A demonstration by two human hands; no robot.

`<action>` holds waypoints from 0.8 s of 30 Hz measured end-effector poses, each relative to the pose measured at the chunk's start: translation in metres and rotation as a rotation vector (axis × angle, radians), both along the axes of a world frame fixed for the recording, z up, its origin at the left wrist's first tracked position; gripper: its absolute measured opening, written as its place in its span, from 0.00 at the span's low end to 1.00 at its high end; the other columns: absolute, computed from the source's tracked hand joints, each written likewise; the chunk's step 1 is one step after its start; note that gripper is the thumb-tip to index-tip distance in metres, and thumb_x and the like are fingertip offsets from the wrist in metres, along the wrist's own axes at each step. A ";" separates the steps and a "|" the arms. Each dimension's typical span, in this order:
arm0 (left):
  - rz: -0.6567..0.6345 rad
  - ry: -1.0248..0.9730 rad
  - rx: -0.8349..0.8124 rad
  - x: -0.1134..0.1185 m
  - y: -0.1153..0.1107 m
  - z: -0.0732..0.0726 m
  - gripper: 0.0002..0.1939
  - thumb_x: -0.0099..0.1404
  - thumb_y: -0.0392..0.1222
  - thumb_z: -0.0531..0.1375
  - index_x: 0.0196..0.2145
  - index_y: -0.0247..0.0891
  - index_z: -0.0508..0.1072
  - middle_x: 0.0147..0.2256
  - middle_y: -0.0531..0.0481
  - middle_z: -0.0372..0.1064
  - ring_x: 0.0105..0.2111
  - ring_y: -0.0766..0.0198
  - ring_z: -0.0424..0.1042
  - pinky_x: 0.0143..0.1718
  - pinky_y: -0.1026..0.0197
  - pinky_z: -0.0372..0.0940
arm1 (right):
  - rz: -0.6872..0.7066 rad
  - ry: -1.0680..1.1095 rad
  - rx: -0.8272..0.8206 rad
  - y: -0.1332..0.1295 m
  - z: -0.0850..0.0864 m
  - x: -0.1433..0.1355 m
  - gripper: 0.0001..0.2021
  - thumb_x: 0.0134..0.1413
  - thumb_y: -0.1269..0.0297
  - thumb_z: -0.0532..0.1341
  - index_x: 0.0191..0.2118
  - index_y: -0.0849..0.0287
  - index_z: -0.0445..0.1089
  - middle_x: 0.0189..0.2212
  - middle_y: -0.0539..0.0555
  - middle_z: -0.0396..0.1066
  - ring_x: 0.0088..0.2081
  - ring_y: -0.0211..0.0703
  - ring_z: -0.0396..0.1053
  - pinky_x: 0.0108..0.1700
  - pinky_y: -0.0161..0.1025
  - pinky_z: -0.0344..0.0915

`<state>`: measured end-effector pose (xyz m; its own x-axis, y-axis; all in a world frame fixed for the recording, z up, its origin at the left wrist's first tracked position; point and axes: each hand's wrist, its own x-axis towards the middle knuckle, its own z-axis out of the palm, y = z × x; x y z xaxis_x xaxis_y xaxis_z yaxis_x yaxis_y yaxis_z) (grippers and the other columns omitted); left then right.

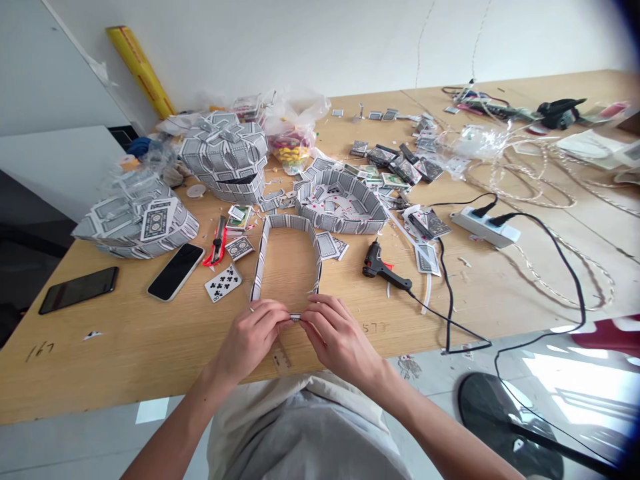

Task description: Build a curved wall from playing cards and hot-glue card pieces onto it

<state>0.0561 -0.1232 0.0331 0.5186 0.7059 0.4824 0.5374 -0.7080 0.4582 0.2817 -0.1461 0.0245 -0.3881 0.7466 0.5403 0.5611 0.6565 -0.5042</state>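
Note:
A thin band of folded playing cards [289, 221] stands on edge on the table, bent into a rounded loop. At its near side, my left hand [255, 333] pinches the strip between thumb and fingers. Just to the right, my right hand [340, 333] pinches the same strip, the fingertips of both hands almost meeting. Loose cards [329, 247] lie against the band's right side. Behind it sits a heart-like tray made of cards [345, 220] with cards inside. A black glue gun [385, 267] rests to the right of the band.
Two phones [176, 272], a red box cutter [217, 243] and an eight of clubs [223, 283] lie left. Card-built boxes [225, 153] stand behind them. A white power strip [485, 227] with black cables sits right, near coiled white rope [530, 180]. Card packs [400, 163] are scattered behind.

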 end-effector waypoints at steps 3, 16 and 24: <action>-0.011 -0.008 -0.011 0.001 0.000 0.001 0.05 0.77 0.33 0.60 0.44 0.41 0.74 0.41 0.49 0.80 0.44 0.61 0.81 0.49 0.57 0.76 | 0.014 0.008 0.002 0.000 -0.002 0.000 0.09 0.71 0.78 0.60 0.49 0.59 0.72 0.42 0.59 0.80 0.57 0.58 0.74 0.55 0.54 0.75; -0.072 0.103 -0.120 0.002 0.003 0.010 0.13 0.75 0.25 0.57 0.47 0.40 0.73 0.43 0.50 0.77 0.45 0.60 0.77 0.49 0.57 0.73 | -0.031 -0.021 -0.020 0.000 -0.002 -0.001 0.07 0.73 0.76 0.58 0.47 0.58 0.71 0.39 0.59 0.79 0.56 0.59 0.73 0.54 0.56 0.74; -0.067 0.139 -0.111 0.007 0.003 0.013 0.09 0.77 0.29 0.55 0.46 0.41 0.71 0.43 0.48 0.78 0.44 0.58 0.78 0.47 0.55 0.75 | -0.019 -0.025 -0.043 0.004 0.001 0.000 0.05 0.75 0.72 0.58 0.47 0.56 0.71 0.39 0.58 0.80 0.55 0.57 0.77 0.61 0.63 0.75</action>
